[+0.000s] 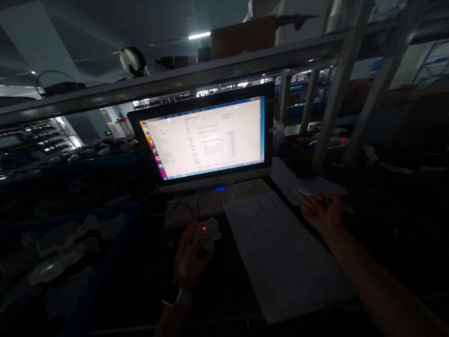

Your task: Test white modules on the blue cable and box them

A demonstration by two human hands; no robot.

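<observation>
In the dim head view my left hand (189, 256) has its fingers closed around the edge of a small pale box-shaped device (211, 234), on which a red light glows. The device is low over the dark desk, in front of the keyboard (247, 190). To the right, my right hand (323, 212) is curled shut around a thin pen (305, 193), whose ends stick out on both sides of the fist. Printed sheets (283, 259) lie between the two hands. Another paper (290, 180) is just beyond my right hand.
A lit monitor (208, 138) showing a software window stands behind the keyboard. At the left, a blue bin (113, 257) holds several pale plastic housings (60, 238). A metal shelf (181, 76) with boxes crosses above the monitor, and its posts (332, 80) rise at the right.
</observation>
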